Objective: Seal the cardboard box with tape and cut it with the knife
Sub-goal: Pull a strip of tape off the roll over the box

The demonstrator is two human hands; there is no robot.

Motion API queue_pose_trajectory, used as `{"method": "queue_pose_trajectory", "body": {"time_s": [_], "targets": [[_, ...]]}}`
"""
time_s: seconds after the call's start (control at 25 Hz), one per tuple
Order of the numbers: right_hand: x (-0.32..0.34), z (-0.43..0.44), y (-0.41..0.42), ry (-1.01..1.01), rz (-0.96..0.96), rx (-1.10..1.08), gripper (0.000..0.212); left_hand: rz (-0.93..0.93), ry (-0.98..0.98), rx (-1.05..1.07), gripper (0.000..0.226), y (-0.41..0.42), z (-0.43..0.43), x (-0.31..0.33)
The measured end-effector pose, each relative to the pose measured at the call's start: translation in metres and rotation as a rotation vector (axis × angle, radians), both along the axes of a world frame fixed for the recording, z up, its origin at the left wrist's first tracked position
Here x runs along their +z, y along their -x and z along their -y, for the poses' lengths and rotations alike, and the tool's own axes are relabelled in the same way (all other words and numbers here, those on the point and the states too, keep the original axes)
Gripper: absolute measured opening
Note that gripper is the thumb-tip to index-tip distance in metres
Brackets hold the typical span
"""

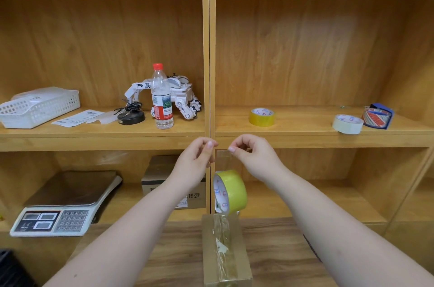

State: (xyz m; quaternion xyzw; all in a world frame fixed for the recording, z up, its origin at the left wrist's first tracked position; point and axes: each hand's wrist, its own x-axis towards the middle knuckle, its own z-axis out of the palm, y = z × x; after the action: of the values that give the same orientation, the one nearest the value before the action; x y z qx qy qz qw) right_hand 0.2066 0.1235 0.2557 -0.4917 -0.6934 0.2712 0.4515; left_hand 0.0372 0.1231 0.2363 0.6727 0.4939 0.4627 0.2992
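A narrow cardboard box (211,251) lies on the wooden table, running away from me, with a strip of clear tape (222,246) along its top. A yellow tape roll (232,190) stands on edge at the box's far end. A clear strip of tape end (222,157) rises from the roll to my hands. My right hand (253,157) pinches its upper right corner between thumb and forefinger. My left hand (197,162) is pinched at the strip's left edge, thumb up. No knife is in view.
Wooden shelves stand behind the table. On the upper shelf are a yellow tape roll (261,117), a white tape roll (347,124), a blue tape dispenser (378,118), a water bottle (162,98), a toy robot (180,96) and a white basket (40,107). On the lower shelf are a scale (65,204) and a carton (159,176).
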Motion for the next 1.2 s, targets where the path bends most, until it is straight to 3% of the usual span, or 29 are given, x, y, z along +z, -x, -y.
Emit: {"method": "queue_pose_trajectory", "body": {"time_s": [0.24,0.48,0.64,1.2], "targets": [[0.0,-0.001,-0.002,-0.033,0.008,0.002,0.011,0.004,0.334,-0.09,0.039,0.001,0.004,-0.016],[-0.004,0.005,-0.006,-0.029,0.002,-0.036,0.009,0.393,0.541,-0.124,0.042,-0.018,0.004,-0.03],[-0.007,0.001,-0.014,-0.011,-0.008,-0.127,0.01,0.498,0.515,-0.123,0.054,-0.023,0.008,-0.033],[-0.04,-0.01,0.002,0.101,0.058,-0.235,0.017,0.365,0.291,-0.157,0.058,-0.01,0.014,-0.046]]}}
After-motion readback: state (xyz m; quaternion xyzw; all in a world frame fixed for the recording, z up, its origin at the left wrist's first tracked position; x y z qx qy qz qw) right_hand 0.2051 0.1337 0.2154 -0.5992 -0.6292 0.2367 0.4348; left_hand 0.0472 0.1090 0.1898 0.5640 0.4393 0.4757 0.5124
